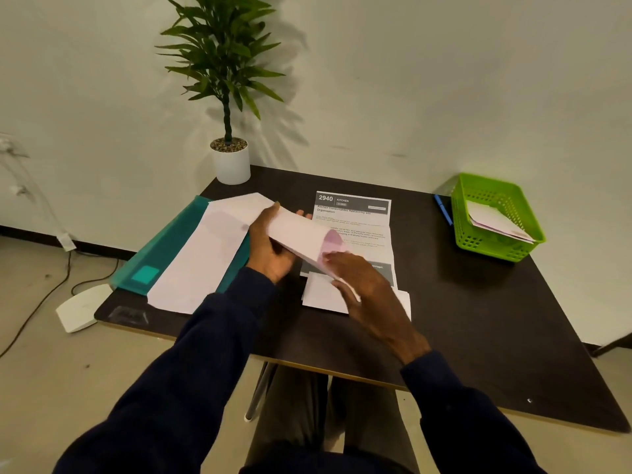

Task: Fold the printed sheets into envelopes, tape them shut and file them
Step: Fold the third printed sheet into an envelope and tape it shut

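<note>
A folded sheet (297, 234) is being held up above the middle of the tabletop (478, 319). It is being gripped at its far left end by the left hand (270, 244), whose fingers (302, 213) are curled round it from beneath. Its near right end is being pinched by the right hand (369, 285) between thumb and fingers. That end is gaping open, and a pinkish tint is showing inside.

The task is judged to be partly done. A few finished envelopes (496, 220) are lying in the green basket (461, 213) at the far right. The piece in hand is being shaped and is not yet taped. A printed sheet (355, 217), creased but open, is lying flat beyond the hands, waiting to be folded. More white sheets (201, 265) are lying on the teal folder (164, 248) at the left.

No tape is being shown anywhere in view. The small white pieces (321, 295) near the right hand are partly covered by it, so their kind cannot be told. The right fingertips are blurred. The body text of the printed sheet is too small to read. The basket's contents are partly hidden by its wall.
</note>
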